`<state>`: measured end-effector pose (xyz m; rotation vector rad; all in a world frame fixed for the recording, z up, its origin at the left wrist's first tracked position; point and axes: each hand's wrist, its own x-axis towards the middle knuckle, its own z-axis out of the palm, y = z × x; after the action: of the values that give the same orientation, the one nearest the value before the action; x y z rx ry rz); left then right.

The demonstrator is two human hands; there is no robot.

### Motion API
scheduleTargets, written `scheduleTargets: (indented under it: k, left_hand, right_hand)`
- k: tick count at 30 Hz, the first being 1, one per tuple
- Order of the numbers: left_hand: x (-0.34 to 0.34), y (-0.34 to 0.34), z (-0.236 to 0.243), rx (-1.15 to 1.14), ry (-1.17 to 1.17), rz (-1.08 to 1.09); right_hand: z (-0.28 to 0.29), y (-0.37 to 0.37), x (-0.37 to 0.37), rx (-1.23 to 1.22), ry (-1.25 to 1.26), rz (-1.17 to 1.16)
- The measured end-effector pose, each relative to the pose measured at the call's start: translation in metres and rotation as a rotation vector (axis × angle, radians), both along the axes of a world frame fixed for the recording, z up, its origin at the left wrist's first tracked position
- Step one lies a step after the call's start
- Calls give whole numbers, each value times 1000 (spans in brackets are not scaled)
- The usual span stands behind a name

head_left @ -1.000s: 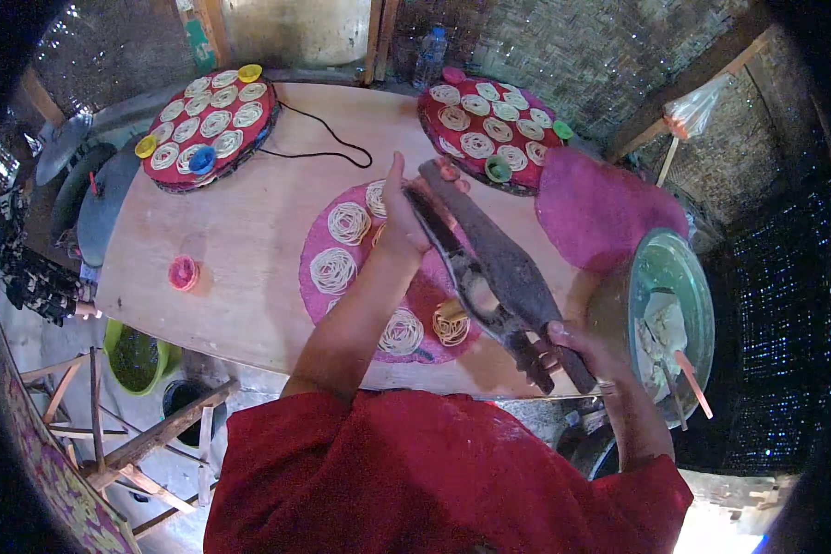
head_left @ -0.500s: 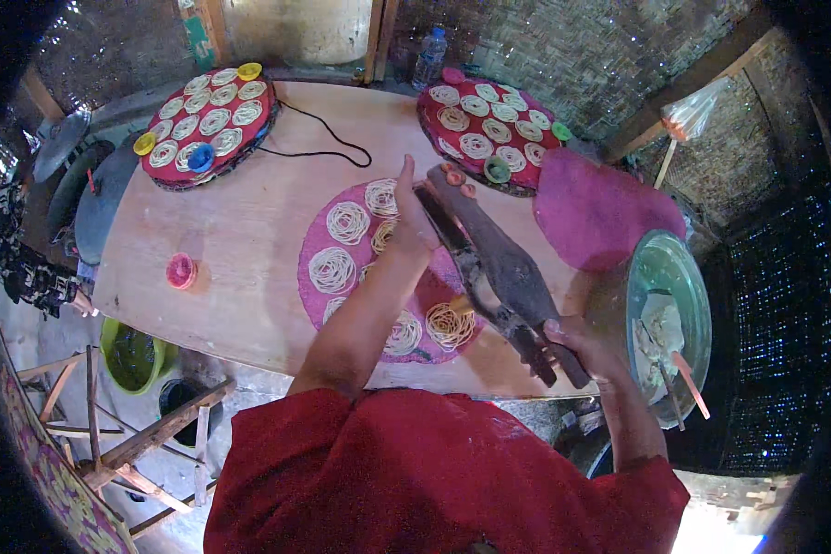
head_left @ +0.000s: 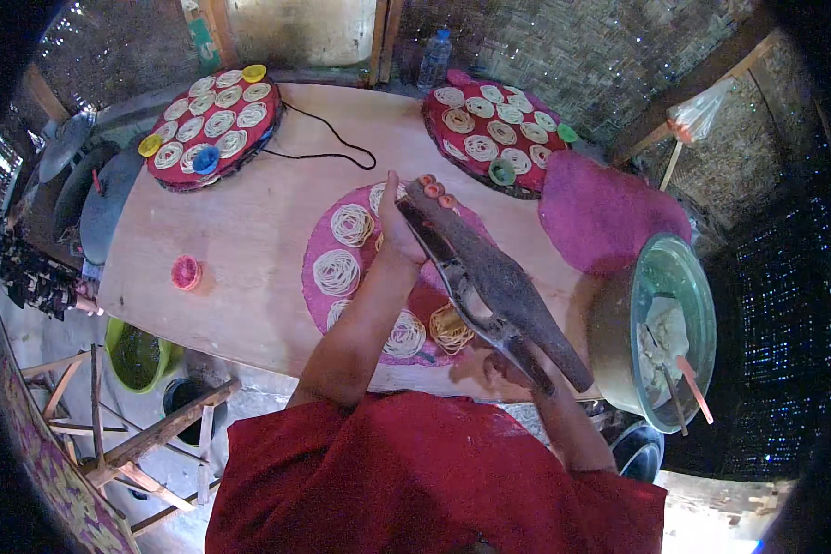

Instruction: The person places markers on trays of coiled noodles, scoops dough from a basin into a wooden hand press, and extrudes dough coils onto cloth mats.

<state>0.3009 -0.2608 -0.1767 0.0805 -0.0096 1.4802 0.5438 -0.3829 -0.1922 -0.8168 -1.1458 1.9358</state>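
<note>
A dark wooden noodle press [head_left: 508, 286], two long paddle-like arms lying close together, is held slanting above the table. My left hand [head_left: 402, 226] is closed round its upper end, thumb up, fingertips curling over the far edge. By the lower end is my right hand [head_left: 506, 367], partly behind the press arms; its fingers are dim and hard to make out. Beneath the press lies a round pink mat [head_left: 319, 231] bearing several coils of pale noodle strands [head_left: 336, 272]. A yellowish cylinder [head_left: 448, 320] appears over one coil [head_left: 452, 343]. The press hides part of the mat.
Two red round trays of noodle coils, left [head_left: 177, 166] and right [head_left: 457, 153], stand at the back with small coloured cups. A pink cup [head_left: 186, 272] sits left, a black cord [head_left: 337, 140] behind. Right are a pink cloth [head_left: 600, 217] and a green basin [head_left: 639, 305] holding dough.
My right hand has slid from the press's lower right end to the left, beneath its arms. The two press arms have come closer together, while my left hand keeps its hold.
</note>
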Motion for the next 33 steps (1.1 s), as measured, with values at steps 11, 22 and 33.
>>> scheduleTargets:
  k: [11,22,33]
  left_hand:
    - [-28,7,-2,156,-23,202]
    - [-71,-29,85,537,38,347]
    - [-79,-36,83,576,-19,237]
  right_hand:
    - [-48,-10,-24,917,-1249,56]
    - [-39,1,-61,1068,-1462,-35]
    - [-87,12,-18,493,-838,-290]
